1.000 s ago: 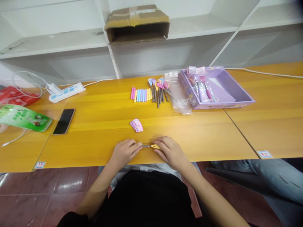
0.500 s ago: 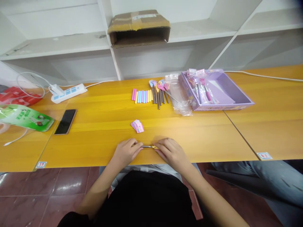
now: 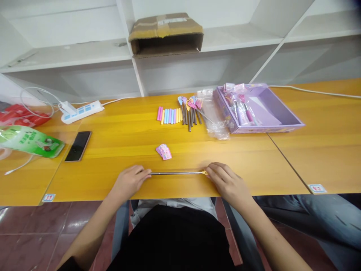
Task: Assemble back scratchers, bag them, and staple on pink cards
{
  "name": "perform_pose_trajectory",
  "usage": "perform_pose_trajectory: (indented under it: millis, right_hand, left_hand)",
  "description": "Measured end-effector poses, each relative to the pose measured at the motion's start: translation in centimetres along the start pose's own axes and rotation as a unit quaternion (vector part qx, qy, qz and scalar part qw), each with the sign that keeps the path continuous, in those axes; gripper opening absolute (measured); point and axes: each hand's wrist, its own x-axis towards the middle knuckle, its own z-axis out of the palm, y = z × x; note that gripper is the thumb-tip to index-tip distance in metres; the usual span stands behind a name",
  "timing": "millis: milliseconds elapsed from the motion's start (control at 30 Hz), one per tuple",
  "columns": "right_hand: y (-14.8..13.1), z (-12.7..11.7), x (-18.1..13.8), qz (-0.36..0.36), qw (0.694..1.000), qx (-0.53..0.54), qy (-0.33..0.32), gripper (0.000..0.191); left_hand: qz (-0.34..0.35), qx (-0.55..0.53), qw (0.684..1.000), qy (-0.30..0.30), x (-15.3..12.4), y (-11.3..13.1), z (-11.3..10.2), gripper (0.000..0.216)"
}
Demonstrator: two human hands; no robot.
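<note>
You hold a thin metal stick (image 3: 176, 173) in front of you, low over the near part of the table (image 3: 113, 150). Your left hand (image 3: 132, 180) pinches one end of it, with the fingers close together. Your right hand (image 3: 227, 182) is closed around the other end, where a bit of the yellow tip (image 3: 204, 172) peeks out. The stick runs straight from one hand to the other, and a long shiny part shows between them. I cannot tell if it touches the wood.

Just past the stick, a little fan of pink cards (image 3: 164, 151) lies flat. Farther back is a neat row of short tubes (image 3: 169, 116) in pink, yellow, blue and purple. Right beside them is a bunch of little scratchers (image 3: 189, 114), with bright claw tops and dark metal sticks. Clear bags (image 3: 214, 122) lie between that bunch and the purple box (image 3: 290, 127). Inside the box, at its left side, are some wrapped scratchers (image 3: 249, 114). Far over on your left lies a phone (image 3: 78, 146), near a green bag (image 3: 36, 142).
</note>
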Motion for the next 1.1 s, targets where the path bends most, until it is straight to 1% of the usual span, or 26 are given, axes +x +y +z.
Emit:
perform_pose_trajectory:
  millis: [133,233,267,400,433,533,567,633,700,733,833,933,1000,1100]
  right_hand:
    - [2.5,-0.8,-2.1,0.052,0.999,-0.001,-0.009,0.039]
    - [4.9,-1.7,-4.0,0.089,0.996,0.000,0.004,0.037]
    - [5.7,-2.0,-4.6,0.091,0.996,0.007,0.006,0.036]
    - [8.1,-3.1,-6.6,0.077,0.996,0.043,-0.024,0.036]
    - [8.6,-3.3,-7.1,0.083,0.995,0.043,-0.018,0.035]
    - [10.4,-3.4,-8.5,0.106,0.994,0.028,0.030,0.027]
    - [10.9,-3.4,-8.9,0.115,0.992,0.024,0.035,0.024]
    - [11.8,-3.1,-9.6,0.128,0.991,0.016,0.026,0.021]
    - [12.3,-2.7,-10.0,0.142,0.990,0.007,0.014,0.022]
    - [12.3,-2.6,-10.0,0.144,0.989,0.004,0.018,0.022]
    - [12.2,-2.3,-10.0,0.171,0.983,0.012,0.062,0.020]
    - [12.2,-2.4,-10.1,0.203,0.974,0.016,0.096,0.017]
    - [12.3,-2.5,-10.3,0.206,0.974,0.008,0.095,0.017]
    - [12.1,-2.7,-10.5,0.201,0.976,-0.004,0.088,0.019]
  left_hand:
    - [-0.012,0.022,1.000,0.005,-1.9,-2.0,-1.1,0.022]
    - [-0.026,0.029,0.999,0.024,-3.8,-4.1,-2.1,0.022]
    - [-0.021,0.021,0.999,0.021,-4.4,-4.8,-2.4,0.023]
    - [0.006,-0.008,1.000,-0.015,-6.5,-6.5,-3.8,0.022]
    - [0.000,-0.006,1.000,-0.014,-6.9,-6.8,-4.1,0.022]
    - [-0.021,-0.011,1.000,0.005,-7.7,-7.7,-4.5,0.020]
    - [-0.027,-0.020,0.999,0.005,-7.9,-8.0,-4.5,0.021]
    - [-0.042,-0.036,0.998,-0.004,-8.1,-8.5,-4.1,0.023]
    - [-0.061,-0.040,0.997,-0.007,-8.1,-8.6,-3.4,0.026]
    - [-0.069,-0.040,0.997,-0.005,-8.0,-8.6,-3.1,0.028]
    - [-0.090,-0.043,0.995,-0.012,-7.6,-8.6,-2.5,0.032]
    - [-0.102,-0.044,0.993,-0.034,-7.5,-8.7,-2.6,0.034]
    - [-0.102,-0.036,0.993,-0.042,-7.6,-8.9,-2.7,0.033]
    - [-0.098,-0.025,0.994,-0.029,-7.8,-9.0,-2.7,0.034]
